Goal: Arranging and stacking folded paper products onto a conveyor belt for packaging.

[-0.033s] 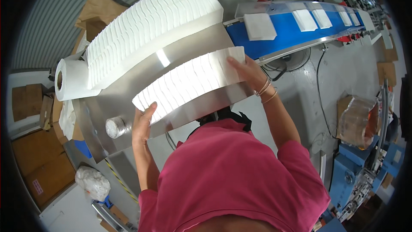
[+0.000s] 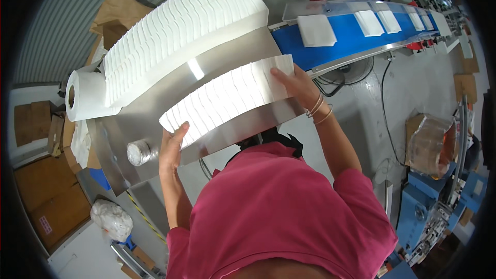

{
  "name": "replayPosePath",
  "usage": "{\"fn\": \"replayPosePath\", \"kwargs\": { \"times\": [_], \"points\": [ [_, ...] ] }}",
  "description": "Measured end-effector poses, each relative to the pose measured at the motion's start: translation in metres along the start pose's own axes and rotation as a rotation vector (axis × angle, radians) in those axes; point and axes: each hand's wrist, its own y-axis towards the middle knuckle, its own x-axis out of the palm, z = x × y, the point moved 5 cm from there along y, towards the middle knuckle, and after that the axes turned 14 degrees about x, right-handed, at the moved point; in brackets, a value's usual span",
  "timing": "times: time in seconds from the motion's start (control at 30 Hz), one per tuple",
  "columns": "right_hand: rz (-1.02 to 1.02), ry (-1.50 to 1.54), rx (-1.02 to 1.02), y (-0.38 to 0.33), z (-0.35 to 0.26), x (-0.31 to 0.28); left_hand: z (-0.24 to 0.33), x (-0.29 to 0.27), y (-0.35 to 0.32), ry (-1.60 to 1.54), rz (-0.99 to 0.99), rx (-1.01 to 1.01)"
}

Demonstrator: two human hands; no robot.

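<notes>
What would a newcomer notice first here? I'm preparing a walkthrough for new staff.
Two long rows of stacked white tissues on a steel table: the rear row and a nearer row pressed between the left hand and right hand. To the right, a blue conveyor carries separate white stacks.

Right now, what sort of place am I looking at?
Likely a paper-goods packing line in a factory. A blue conveyor belt carries white folded stacks, two long rows of folded tissue lie on a steel table, and cardboard boxes sit on the floor.
</notes>
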Motion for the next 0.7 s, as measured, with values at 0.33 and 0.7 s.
{"fn": "replayPosePath", "kwargs": {
  "times": [0.33, 0.7],
  "points": [
    [0.063, -0.952, -0.538, 0.053, 0.04, -0.022, -0.001, 0.0, 0.0, -0.058, 0.0, -0.009],
    [-0.081, -0.031, -0.076, 0.006, -0.007, 0.007, -0.003, 0.009, 0.0, -0.107, 0.031, -0.036]
  ]
}}
